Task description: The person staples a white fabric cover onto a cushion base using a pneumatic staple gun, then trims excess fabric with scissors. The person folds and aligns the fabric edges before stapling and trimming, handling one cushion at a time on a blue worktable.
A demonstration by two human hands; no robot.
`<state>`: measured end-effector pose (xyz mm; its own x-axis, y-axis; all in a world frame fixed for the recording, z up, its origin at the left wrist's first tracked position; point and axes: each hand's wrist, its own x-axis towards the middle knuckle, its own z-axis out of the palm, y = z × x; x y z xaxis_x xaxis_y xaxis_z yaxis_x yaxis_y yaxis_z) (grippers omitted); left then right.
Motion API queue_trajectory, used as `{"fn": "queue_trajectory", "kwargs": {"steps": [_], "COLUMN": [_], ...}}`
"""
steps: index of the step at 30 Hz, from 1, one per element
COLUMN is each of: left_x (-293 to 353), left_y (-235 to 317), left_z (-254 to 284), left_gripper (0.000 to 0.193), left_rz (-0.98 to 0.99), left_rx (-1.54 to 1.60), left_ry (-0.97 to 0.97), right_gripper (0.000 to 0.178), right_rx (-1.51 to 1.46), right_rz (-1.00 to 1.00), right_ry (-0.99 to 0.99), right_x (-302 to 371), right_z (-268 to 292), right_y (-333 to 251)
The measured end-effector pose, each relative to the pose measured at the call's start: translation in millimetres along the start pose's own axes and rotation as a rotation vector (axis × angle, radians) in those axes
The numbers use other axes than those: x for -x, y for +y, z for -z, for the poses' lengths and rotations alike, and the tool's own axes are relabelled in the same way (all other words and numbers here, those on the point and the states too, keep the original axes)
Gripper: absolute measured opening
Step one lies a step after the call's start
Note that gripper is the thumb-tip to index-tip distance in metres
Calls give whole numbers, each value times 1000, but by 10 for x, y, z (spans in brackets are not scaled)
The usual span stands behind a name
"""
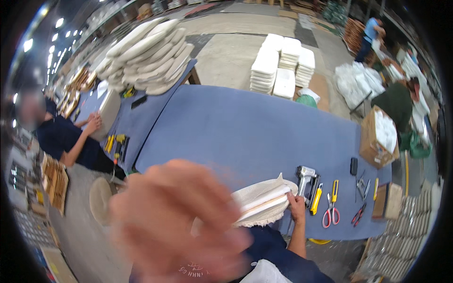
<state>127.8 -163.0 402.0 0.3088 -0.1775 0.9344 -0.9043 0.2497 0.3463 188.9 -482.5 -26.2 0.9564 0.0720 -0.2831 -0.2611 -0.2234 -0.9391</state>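
Close to the camera, my left hand [177, 219] fills the lower middle, smeared by motion, so its fingers cannot be read. My right hand [296, 210] is closed on the right end of a beige fabric-covered pad [255, 192] at the table's near edge. White padding and a thin tan strip show along the pad's open side, with frayed cloth below. Part of the pad is hidden behind my left hand. Just right of it lie a staple gun [306, 175], a yellow utility knife [316, 200] and red-handled scissors [331, 216].
The blue-covered table [226, 127] spreads ahead. Pliers [359, 214] and a cardboard box [379, 139] with white contents are at its right. Beige cushions [146, 56] are stacked far left. A co-worker [71, 134] handles a pad at the left. White pads [264, 66] stand beyond the table.
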Motion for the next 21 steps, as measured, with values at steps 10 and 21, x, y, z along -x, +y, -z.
{"fn": "queue_trajectory", "kwargs": {"steps": [10,21], "left_x": [-274,-284], "left_y": [212,320], "left_z": [-319,-226], "left_gripper": [32,32], "left_rz": [-158,-177], "left_rx": [110,120], "left_ry": [78,75], "right_gripper": [53,52], "right_rx": [-46,39], "right_rz": [15,-61], "right_ry": [-14,-34], "right_x": [84,167], "right_z": [-70,-67], "right_y": [-105,-407]}}
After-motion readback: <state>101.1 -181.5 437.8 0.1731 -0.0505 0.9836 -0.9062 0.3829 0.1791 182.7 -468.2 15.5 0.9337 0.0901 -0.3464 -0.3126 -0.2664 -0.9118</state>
